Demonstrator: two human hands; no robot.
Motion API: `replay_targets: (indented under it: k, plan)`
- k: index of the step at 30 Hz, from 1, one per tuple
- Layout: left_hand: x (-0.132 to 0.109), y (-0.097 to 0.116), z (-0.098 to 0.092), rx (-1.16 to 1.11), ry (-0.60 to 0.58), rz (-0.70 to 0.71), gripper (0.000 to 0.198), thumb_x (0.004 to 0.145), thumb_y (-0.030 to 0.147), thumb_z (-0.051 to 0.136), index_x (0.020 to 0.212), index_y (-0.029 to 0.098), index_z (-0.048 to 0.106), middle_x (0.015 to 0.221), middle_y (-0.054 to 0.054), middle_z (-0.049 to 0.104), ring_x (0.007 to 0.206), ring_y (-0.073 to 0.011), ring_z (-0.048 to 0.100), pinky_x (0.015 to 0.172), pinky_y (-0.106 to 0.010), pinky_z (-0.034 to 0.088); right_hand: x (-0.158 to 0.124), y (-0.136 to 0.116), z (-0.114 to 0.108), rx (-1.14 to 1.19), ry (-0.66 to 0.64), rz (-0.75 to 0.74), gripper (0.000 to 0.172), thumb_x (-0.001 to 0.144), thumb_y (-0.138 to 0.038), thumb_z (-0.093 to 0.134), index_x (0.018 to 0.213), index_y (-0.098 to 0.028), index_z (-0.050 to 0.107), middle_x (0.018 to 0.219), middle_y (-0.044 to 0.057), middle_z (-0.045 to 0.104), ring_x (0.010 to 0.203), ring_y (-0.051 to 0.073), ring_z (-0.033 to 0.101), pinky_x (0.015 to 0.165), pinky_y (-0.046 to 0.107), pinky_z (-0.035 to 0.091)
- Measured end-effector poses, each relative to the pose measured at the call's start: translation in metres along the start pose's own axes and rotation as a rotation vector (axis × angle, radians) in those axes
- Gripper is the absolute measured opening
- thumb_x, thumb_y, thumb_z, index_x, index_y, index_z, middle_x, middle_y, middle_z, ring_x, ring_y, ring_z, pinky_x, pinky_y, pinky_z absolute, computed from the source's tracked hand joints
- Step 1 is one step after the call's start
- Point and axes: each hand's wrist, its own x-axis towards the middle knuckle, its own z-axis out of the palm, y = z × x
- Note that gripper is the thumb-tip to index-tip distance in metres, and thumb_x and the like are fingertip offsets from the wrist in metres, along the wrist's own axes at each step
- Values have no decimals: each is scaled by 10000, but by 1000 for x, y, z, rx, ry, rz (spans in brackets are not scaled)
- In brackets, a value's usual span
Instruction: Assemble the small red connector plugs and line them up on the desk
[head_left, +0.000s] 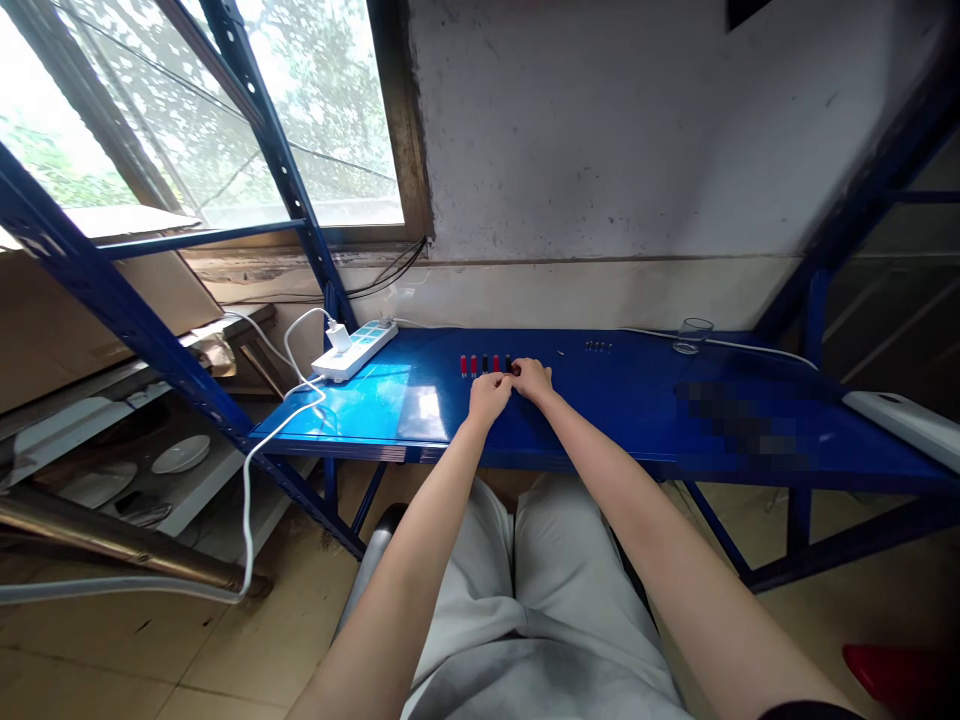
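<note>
My left hand and my right hand meet over the middle of the blue table, fingertips pinched together. Whatever lies between the fingers is too small and covered to make out. Just beyond my fingertips is a row of small red and black cylinder-like pieces with pale lower ends, among them a red piece at the left end and a black piece further along. My right fingers partly cover the row's right end. To the right lie several tiny metallic bits in a line.
A white power strip with a plugged-in adapter stands at the table's left, its white cable hanging over the edge. A clear glass stands back right. A white object lies at the right edge. Blue rack posts rise at both sides.
</note>
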Motion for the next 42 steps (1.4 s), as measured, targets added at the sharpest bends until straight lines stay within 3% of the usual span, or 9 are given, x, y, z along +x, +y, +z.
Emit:
replay_targets:
  k: [4,8,13,18,27,30,33,38,42]
  plan:
    - [-1,0,1,-26,-19,26,315,801,317,459,524,172,493,461,13,483,464,-109,451,482,-228,322,-12,8,-10,3,69,-43,202,813,-309,480,905,-193,617,887,65,660,891,233,547,767,360,317]
    - [-3,2,2,-67,-14,90,245,769,418,552,784,175,582,502,33,502,490,-103,479,515,-215,355,-34,21,-20,-28,181,-137,230,841,-288,449,975,-207,617,909,62,662,899,221,544,753,339,286]
    - [-1,2,2,-119,-9,119,369,762,405,588,1060,189,577,585,25,543,557,-102,524,557,-205,394,-57,25,-22,13,287,-159,280,872,-272,402,1026,-216,629,915,67,661,899,210,548,731,327,273]
    - [0,-1,2,-205,-34,117,251,804,341,544,993,190,614,725,-22,588,646,-118,582,547,-204,428,-62,22,-22,8,318,-182,324,887,-257,363,1058,-210,635,932,97,651,910,222,542,763,342,274]
    - [4,-5,5,-330,-72,27,205,806,265,535,978,158,570,919,-75,630,436,-49,505,420,-193,425,-63,22,-24,191,401,-212,434,930,-260,182,1241,-190,477,1023,102,617,898,185,557,788,308,311]
    - [4,-5,4,-339,-56,23,184,804,240,534,961,151,570,953,-87,626,427,-40,501,416,-188,424,-63,22,-27,261,419,-115,442,939,-346,145,1148,-177,495,949,98,630,818,185,572,757,297,338]
    - [4,-4,4,-337,-70,23,187,799,250,548,960,158,577,957,-75,621,435,-33,505,441,-187,440,-64,23,-28,252,386,-57,472,930,-461,139,933,-199,532,767,65,620,680,184,561,661,278,343]
    - [3,-4,3,-358,-87,34,191,794,266,561,953,161,574,945,-62,613,438,-34,519,462,-198,458,-64,24,-25,271,270,-95,469,906,-542,157,798,-223,483,631,26,548,533,160,497,504,251,286]
    - [4,-4,4,-367,-114,53,184,790,264,563,939,157,570,939,-62,606,437,-46,539,458,-206,460,-63,25,-24,321,284,-119,456,902,-549,160,750,-228,446,604,6,508,498,137,455,491,241,285]
